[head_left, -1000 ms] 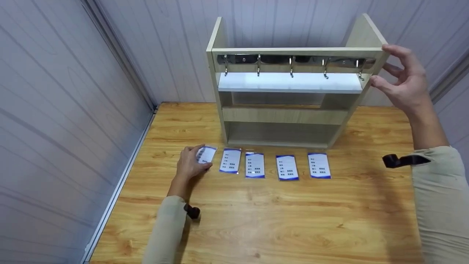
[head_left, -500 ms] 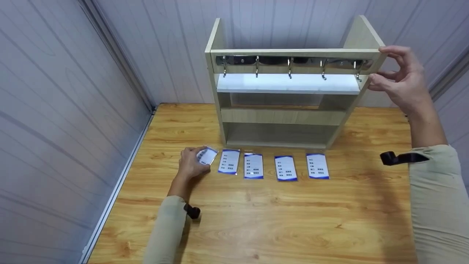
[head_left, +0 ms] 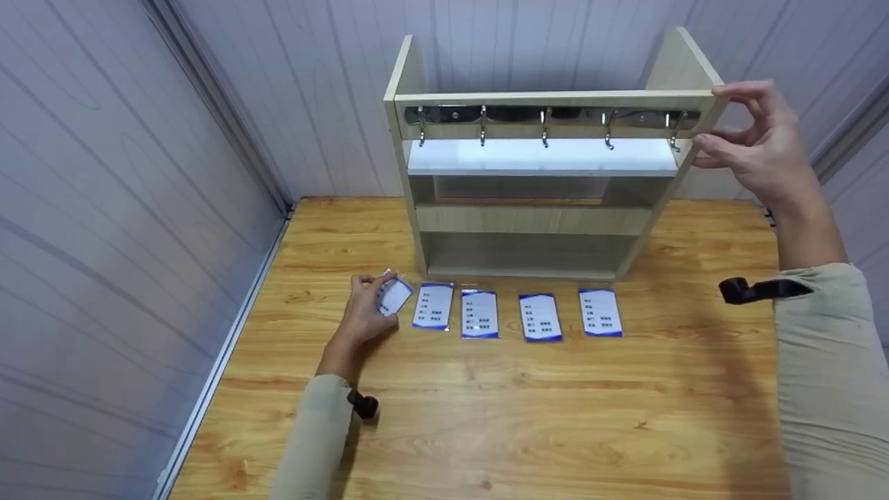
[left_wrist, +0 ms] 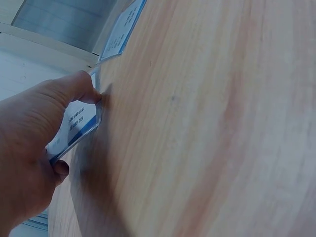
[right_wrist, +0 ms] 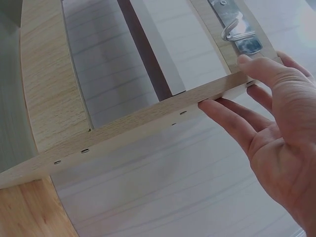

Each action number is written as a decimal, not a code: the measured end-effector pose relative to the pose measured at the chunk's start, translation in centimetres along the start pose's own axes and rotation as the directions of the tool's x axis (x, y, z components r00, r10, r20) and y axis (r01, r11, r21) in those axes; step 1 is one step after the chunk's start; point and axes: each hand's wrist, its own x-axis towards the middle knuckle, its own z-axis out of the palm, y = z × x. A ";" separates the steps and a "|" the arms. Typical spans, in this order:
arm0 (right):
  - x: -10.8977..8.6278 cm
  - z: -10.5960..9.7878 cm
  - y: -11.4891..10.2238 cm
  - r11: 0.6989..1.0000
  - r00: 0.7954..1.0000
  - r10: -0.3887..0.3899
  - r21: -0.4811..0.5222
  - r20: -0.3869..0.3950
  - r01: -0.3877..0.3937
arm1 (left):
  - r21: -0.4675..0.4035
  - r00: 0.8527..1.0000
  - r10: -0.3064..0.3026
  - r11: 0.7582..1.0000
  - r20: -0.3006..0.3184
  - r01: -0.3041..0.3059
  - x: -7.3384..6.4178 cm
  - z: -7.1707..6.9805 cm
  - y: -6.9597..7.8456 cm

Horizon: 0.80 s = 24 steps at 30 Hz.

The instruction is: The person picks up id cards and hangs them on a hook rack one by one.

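My left hand grips the leftmost badge card by its edges between thumb and fingers. White with blue bands and dark print, the card sits in a clear sleeve; it looks tilted up from the table in the left wrist view, where the hand covers part of it. My right hand holds the upper right side panel of a pale wooden shelf. In the right wrist view, the thumb lies on the panel's front edge and the fingers touch its outer side. A metal hook strip runs across the shelf's top front.
More badge cards lie in a row before the shelf: one beside the held card, then a second, a third and the rightmost card. Panelled walls enclose the wooden table at left and back.
The left hand has turned the leftmost card clockwise and moved it slightly away from me. The right hand stays on the shelf; the whole view has shifted slightly.
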 end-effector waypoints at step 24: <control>0.3 0.3 0.0 0.999 0.998 0.000 -0.042 -0.058 -0.003 | -0.019 0.999 0.028 0.999 -0.039 -0.029 0.0 0.1 0.0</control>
